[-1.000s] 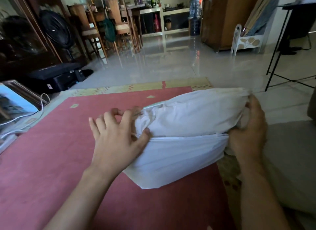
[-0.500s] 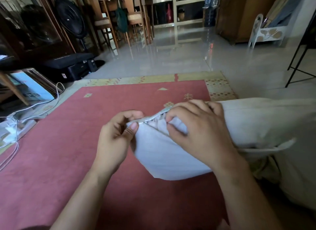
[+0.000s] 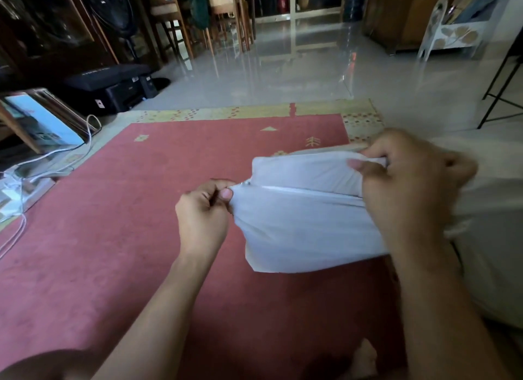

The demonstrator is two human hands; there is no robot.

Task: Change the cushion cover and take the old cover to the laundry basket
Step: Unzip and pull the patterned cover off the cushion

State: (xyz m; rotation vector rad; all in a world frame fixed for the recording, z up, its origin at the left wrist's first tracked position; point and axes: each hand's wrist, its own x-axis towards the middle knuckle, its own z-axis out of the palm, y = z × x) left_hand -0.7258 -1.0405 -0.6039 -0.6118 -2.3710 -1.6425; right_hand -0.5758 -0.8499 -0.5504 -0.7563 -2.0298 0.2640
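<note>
Head view, left hand (image 3: 202,212) pinching cushion cover (image 3: 300,224) (white), right hand (image 3: 407,187) gripping

The cushion cover (image 3: 305,218) hangs above the rug (image 3: 113,238), between both hands.

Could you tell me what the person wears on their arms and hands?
Both forearms are bare, no sleeves in view. The left hand and right hand show no gloves or rings; a thin dark band may circle the right wrist.

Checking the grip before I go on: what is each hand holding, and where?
Left hand pinches the white cushion cover at its corner by the zip end; right hand grips its upper edge.
</note>
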